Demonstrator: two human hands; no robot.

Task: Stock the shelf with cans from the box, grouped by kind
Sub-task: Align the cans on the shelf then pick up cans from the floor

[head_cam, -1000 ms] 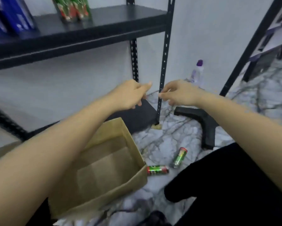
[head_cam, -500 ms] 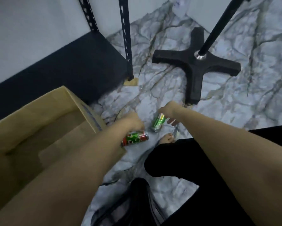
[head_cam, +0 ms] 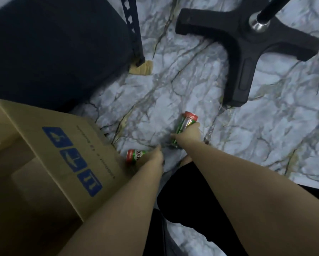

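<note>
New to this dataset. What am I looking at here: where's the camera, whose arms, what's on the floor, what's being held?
There is no robot: a person works with bare hands. The single camera is worn on the person's head, wide-angle, looking down, so both forearms reach in from the bottom edge. The left hand grips a green can with a red rim lying beside the cardboard box. The right hand grips a second green can a little further out. Both cans are down at the marble-patterned floor; whether they are lifted yet I cannot tell. The visible part of the open box shows no cans. Top left is the dark bottom shelf with its perforated post. Top right is a black cross-shaped stand base.
</note>
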